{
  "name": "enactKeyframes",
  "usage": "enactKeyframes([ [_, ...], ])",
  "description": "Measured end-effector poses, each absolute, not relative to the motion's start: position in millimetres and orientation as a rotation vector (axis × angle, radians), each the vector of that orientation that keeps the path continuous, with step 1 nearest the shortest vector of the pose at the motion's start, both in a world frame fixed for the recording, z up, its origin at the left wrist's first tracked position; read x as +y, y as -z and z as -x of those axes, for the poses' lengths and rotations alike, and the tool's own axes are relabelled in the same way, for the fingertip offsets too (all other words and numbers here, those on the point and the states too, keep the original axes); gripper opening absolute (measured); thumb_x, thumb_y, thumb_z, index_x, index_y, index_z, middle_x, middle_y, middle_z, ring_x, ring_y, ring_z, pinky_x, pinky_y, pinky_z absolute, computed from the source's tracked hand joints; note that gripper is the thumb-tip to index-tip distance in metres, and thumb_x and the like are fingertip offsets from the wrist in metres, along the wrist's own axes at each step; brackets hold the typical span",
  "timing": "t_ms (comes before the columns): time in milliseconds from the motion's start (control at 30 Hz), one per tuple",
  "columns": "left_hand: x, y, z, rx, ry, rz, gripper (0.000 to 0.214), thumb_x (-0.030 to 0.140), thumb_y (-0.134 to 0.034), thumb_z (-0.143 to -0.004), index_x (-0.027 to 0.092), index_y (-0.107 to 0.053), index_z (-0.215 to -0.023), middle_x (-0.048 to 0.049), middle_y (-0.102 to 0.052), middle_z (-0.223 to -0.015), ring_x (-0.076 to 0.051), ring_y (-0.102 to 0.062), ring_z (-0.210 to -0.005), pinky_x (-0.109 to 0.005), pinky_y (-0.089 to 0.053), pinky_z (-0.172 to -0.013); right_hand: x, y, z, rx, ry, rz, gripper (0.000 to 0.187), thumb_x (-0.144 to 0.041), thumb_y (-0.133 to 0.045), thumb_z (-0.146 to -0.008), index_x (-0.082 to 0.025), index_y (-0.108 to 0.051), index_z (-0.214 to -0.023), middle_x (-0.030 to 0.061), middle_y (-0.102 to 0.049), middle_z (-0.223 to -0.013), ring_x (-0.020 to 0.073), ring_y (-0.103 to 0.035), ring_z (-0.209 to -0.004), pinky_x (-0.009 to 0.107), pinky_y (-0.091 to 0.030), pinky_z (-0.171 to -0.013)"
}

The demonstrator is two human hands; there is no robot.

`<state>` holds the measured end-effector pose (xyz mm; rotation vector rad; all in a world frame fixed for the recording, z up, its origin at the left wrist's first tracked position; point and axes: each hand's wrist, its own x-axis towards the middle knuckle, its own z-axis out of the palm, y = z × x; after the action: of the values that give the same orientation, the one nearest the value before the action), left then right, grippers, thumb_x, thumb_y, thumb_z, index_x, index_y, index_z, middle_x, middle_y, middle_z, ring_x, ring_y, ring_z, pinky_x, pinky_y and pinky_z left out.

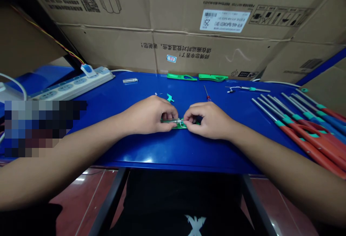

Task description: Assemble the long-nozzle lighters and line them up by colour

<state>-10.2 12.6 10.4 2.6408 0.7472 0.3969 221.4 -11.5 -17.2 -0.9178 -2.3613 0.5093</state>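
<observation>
At counter (140, 145) centre, the left hand (154, 115) is gripping a metallic part (172, 121), the right hand (207, 121) seemingly pinching white wire (182, 123), over a green lighter shell (178, 126); work is apparently partway: shell open, turquoise trigger (169, 98) lying unfitted at eleven o'clock.

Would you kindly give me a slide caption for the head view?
Left hand and right hand gathered at a green part, blue table beneath.

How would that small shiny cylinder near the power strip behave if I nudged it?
The small shiny cylinder would probably roll, since it looks round and lies on its side on the smooth blue table. Its glossy surface suggests it may feel slippery. It's likely light given its small size, though what's inside can't be made out.
</observation>
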Motion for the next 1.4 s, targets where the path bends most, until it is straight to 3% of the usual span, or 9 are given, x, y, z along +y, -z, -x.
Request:
enactKeyframes([
  [1067,8,-11,10,0.634,-0.487,-2.813,0.019,0.031,-0.063,-0.091,0.018,-0.075,-0.095,-0.0027,-0.073,-0.08,-0.014,-0.066,-0.071,-0.024,-0.047,-0.065,-5,2,-232,-2.467,-0.595,0.936,0.015,-0.024,-0.061,-0.091,-0.018,-0.075,-0.091,0.0032,-0.075,-0.087,0.0142,-0.067,-0.079,0.027,-0.048,-0.074],
  [1200,9,-9,10,0.607,-0.507,-2.817,0.019,0.032,-0.063,-0.091,0.018,-0.076,-0.097,-0.0028,-0.074,-0.081,-0.014,-0.068,-0.072,-0.023,-0.047,-0.066,-1,2,-234,-2.538,-0.604,0.857,0.017,-0.022,-0.06,-0.092,-0.018,-0.075,-0.098,0.0042,-0.074,-0.094,0.015,-0.067,-0.085,0.028,-0.048,-0.079],
  [1400,16,-9,12,0.582,-0.448,-2.706,0.021,0.036,-0.068,-0.09,0.019,-0.076,-0.099,-0.0032,-0.076,-0.086,-0.014,-0.069,-0.075,-0.023,-0.049,-0.07,3,8,-233,-2.616,-0.545,0.706,0.015,-0.02,-0.056,-0.092,-0.018,-0.071,-0.093,0.0041,-0.071,-0.091,0.0156,-0.064,-0.084,0.03,-0.045,-0.081],
])
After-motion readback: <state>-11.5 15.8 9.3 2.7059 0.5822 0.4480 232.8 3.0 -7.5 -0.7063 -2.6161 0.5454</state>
